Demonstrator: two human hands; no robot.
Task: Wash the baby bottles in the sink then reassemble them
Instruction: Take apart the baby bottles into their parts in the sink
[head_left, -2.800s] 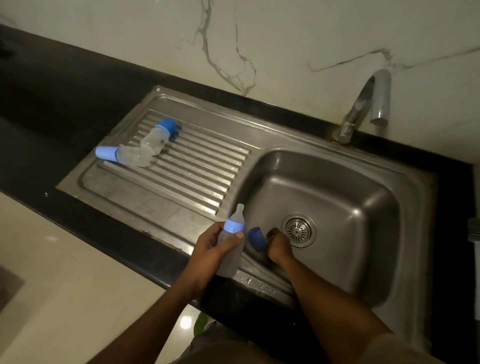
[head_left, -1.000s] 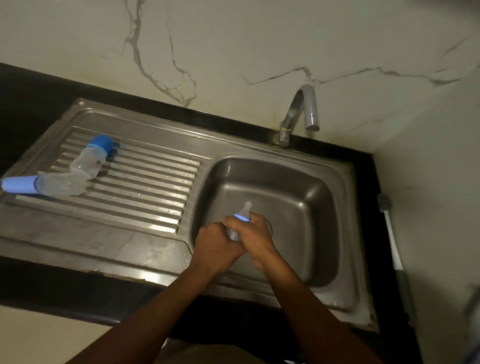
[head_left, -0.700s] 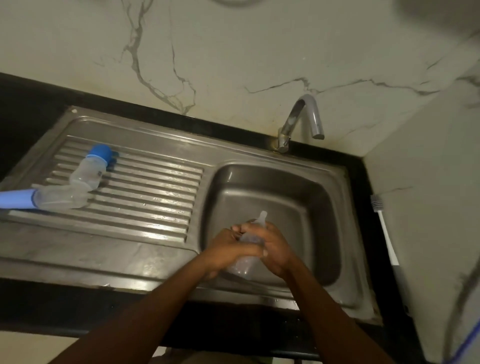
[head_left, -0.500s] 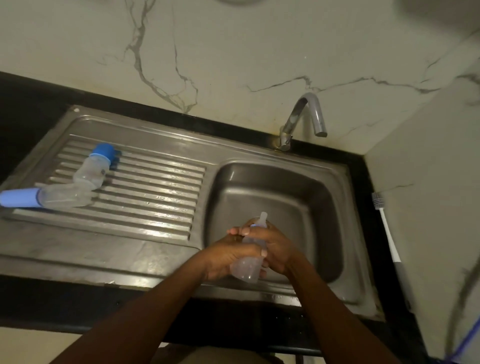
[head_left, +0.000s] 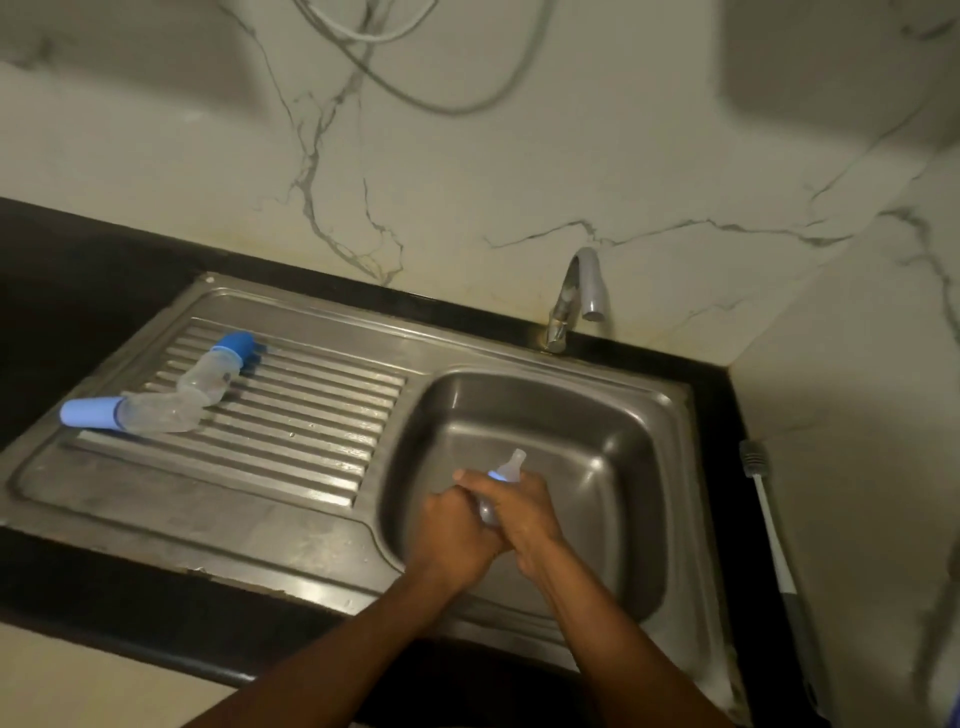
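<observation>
Head view looks down on a steel sink (head_left: 644, 415) set into a dark bench (head_left: 78, 270), with the basin toward the bench's right end and the ribbed drainboard (head_left: 311, 415) to its left. Both hands meet over the basin near the front edge. The left hand (head_left: 457, 530) has its fingers curled round the body of a clear baby bottle (head_left: 511, 464), and the right hand (head_left: 524, 514) wraps over it from the other side, fingers lying across the top of the left. The bottle stands roughly upright between them; only its clear teat, a sliver of blue collar and a strip of the body show.

Two more bottles lie on their sides on the drainboard toward the left edge of the bench, touching at their bases: the capped bottle (head_left: 210, 376) has a darker blue top pointing to the back edge, and the pale-capped bottle (head_left: 150, 413) points left. A curved tap (head_left: 576, 296) rises at the back edge behind the basin. A long-handled brush (head_left: 769, 519) lies along the right edge against the marble wall (head_left: 519, 182).
</observation>
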